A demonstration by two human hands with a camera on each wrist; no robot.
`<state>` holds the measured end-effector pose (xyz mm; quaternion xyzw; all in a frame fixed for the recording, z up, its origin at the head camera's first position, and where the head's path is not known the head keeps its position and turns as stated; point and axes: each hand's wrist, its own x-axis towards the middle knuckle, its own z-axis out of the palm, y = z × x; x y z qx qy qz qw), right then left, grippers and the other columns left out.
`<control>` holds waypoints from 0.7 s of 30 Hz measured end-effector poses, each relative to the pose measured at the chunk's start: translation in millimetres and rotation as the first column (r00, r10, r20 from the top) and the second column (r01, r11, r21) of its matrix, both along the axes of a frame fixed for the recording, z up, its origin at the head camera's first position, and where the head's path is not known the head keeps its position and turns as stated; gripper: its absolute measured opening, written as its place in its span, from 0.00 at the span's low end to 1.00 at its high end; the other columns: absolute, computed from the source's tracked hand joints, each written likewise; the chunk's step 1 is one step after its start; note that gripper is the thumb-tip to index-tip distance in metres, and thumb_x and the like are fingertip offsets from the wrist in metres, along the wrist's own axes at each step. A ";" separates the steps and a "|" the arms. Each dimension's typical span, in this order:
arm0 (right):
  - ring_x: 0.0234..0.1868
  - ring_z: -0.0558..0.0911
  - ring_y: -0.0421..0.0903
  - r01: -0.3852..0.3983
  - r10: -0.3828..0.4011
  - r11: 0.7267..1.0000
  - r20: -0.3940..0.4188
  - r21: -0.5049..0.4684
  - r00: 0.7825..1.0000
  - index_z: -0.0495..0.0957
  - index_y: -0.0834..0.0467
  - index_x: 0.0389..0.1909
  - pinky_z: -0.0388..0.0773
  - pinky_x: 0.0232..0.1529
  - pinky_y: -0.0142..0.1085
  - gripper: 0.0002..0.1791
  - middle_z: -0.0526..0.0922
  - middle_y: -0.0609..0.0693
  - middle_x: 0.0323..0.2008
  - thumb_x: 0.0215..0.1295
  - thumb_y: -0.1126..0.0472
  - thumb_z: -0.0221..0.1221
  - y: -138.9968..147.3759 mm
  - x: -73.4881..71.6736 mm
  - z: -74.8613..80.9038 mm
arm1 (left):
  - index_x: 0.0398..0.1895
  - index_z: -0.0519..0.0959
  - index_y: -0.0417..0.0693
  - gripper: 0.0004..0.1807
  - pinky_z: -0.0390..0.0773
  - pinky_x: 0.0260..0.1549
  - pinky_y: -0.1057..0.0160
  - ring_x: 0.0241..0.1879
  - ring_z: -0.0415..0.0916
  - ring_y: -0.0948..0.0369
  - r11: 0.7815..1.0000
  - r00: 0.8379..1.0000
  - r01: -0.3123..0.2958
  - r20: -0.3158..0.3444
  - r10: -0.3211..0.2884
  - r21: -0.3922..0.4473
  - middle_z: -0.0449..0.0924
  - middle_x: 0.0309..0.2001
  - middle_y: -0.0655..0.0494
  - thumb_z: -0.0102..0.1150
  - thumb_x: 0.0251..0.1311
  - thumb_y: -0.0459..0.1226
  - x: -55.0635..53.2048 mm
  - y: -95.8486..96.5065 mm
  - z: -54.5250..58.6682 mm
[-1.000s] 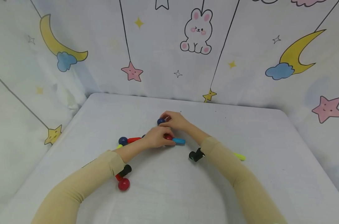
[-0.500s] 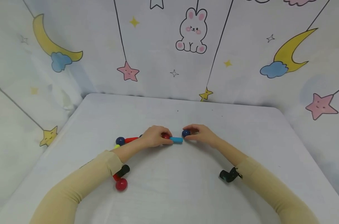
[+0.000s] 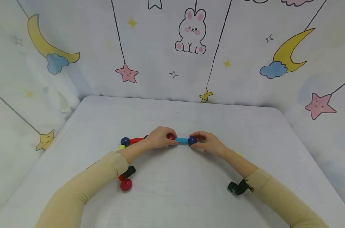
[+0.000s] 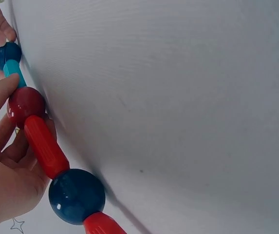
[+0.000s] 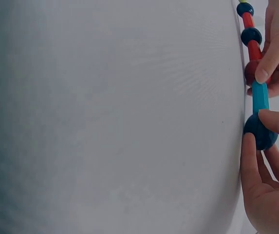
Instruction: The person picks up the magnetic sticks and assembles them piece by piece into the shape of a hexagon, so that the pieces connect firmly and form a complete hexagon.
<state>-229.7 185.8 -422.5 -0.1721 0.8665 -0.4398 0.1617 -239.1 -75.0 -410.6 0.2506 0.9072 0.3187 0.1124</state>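
Observation:
My left hand [image 3: 161, 137] pinches a red ball [image 4: 26, 105] in a chain of rods and balls lying on the table. From this ball a light blue rod [image 3: 182, 140] extends right. At the rod's far end, my right hand [image 3: 210, 144] holds a dark blue ball [image 3: 192, 140] between thumb and fingers; ball and rod touch in the right wrist view. To the left, the chain continues with a red rod [image 4: 46, 146], another blue ball [image 4: 77, 196], a second red rod [image 3: 136, 140] and a corner blue ball [image 3: 125, 141]. My left hand hides part of it in the head view.
A yellow-green rod [image 3: 121, 147] runs from the corner ball toward my left forearm. Nearer me lies a red ball [image 3: 126, 184] beside a partly hidden red rod [image 3: 121, 177]. Another yellow-green piece [image 3: 239, 154] shows behind my right forearm. A printed curtain [image 3: 149, 63] hangs behind the white table [image 3: 172, 196].
My right hand has brought the blue ball rightward and nearer, from behind my left hand to the free end of the light blue rod. My left hand has kept its hold on the red ball.

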 end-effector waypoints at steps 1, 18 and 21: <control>0.53 0.75 0.50 0.004 -0.004 1.000 0.004 -0.006 1.000 0.75 0.58 0.59 0.69 0.58 0.46 0.25 0.79 0.52 0.54 0.61 0.58 0.66 0.7 -0.2 -0.5 | 0.45 0.83 0.49 0.14 0.71 0.29 0.67 0.26 0.73 0.65 1.000 1.000 0.000 -0.001 0.000 -0.002 0.78 0.32 0.61 0.67 0.59 0.44 -0.1 1.2 0.2; 0.53 0.76 0.57 0.005 -0.003 0.998 0.028 -0.065 1.000 0.73 0.67 0.60 0.68 0.56 0.47 0.26 0.80 0.61 0.50 0.61 0.66 0.65 5.8 1.0 0.9 | 0.48 0.81 0.46 0.18 0.75 0.43 0.65 0.42 0.78 0.61 0.992 0.992 0.130 0.007 -0.130 -0.003 0.83 0.41 0.56 0.68 0.58 0.45 -9.6 42.7 6.8; 0.52 0.78 0.55 0.020 -0.018 0.998 0.036 -0.064 0.999 0.73 0.66 0.59 0.70 0.53 0.42 0.25 0.81 0.59 0.49 0.60 0.66 0.65 8.4 1.5 1.3 | 0.47 0.82 0.48 0.17 0.75 0.42 0.66 0.41 0.77 0.62 0.992 0.992 0.129 0.007 -0.129 0.004 0.83 0.40 0.58 0.67 0.58 0.46 -10.6 47.9 5.3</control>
